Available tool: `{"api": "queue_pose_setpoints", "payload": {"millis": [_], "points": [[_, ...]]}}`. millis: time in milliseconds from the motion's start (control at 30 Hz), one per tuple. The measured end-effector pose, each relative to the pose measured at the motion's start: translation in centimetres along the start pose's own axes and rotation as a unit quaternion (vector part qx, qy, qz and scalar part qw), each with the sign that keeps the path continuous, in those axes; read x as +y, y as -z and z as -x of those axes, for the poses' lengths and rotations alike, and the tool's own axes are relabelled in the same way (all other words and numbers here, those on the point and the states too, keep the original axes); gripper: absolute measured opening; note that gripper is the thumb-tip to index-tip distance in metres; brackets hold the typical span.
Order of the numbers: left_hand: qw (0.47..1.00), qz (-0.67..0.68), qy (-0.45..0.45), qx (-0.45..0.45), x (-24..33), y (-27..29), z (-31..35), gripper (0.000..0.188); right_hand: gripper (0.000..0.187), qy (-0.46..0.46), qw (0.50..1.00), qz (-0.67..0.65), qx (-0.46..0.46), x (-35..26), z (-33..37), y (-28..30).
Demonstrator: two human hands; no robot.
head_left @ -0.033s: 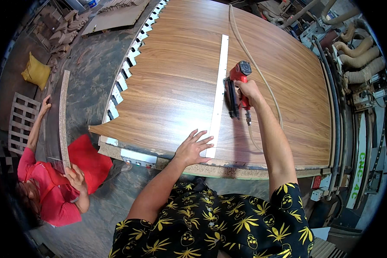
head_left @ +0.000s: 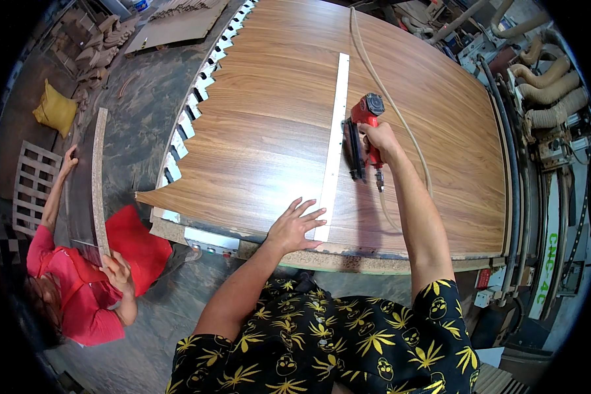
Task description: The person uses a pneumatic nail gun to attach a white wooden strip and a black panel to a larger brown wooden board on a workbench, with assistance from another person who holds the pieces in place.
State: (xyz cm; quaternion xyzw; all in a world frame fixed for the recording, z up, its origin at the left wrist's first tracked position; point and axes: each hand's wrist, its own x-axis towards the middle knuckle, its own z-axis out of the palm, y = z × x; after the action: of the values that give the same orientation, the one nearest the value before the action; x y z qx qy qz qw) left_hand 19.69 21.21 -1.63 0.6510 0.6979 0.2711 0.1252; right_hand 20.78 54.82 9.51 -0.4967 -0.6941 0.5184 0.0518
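Observation:
A large wood-grain panel [head_left: 262, 131] lies flat in front of me. A long white strip [head_left: 335, 131] runs along it, away from me. My left hand [head_left: 295, 226] rests flat with fingers spread on the panel, touching the strip's near end. My right hand [head_left: 379, 141] grips a red pneumatic nail gun [head_left: 362, 121], whose black magazine sits against the strip's right side. A beige air hose [head_left: 400, 125] curves from the gun across the panel.
The panel's left edge [head_left: 187, 125] is cut in white notched teeth. At the left, another person in red [head_left: 79, 295] holds a long curved chipboard strip [head_left: 97, 177]. A yellow sack [head_left: 56, 110] and a pallet [head_left: 33, 187] lie on the floor. Machinery with ducts [head_left: 545, 92] stands at the right.

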Motion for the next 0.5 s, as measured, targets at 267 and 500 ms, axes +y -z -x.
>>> {"api": "queue_pose_setpoints", "payload": {"millis": [267, 500], "points": [[1.000, 0.000, -0.003, -0.008, 0.0, 0.0, -0.1, 0.054, 0.030, 0.008, 1.000, -0.012, 0.003, -0.5, -2.8, 0.7], [1.000, -0.006, -0.004, -0.016, -0.2, -0.3, 0.0, 0.055, 0.027, -0.004, 1.000, -0.008, -0.001, -0.7, -3.3, 0.3]]}}
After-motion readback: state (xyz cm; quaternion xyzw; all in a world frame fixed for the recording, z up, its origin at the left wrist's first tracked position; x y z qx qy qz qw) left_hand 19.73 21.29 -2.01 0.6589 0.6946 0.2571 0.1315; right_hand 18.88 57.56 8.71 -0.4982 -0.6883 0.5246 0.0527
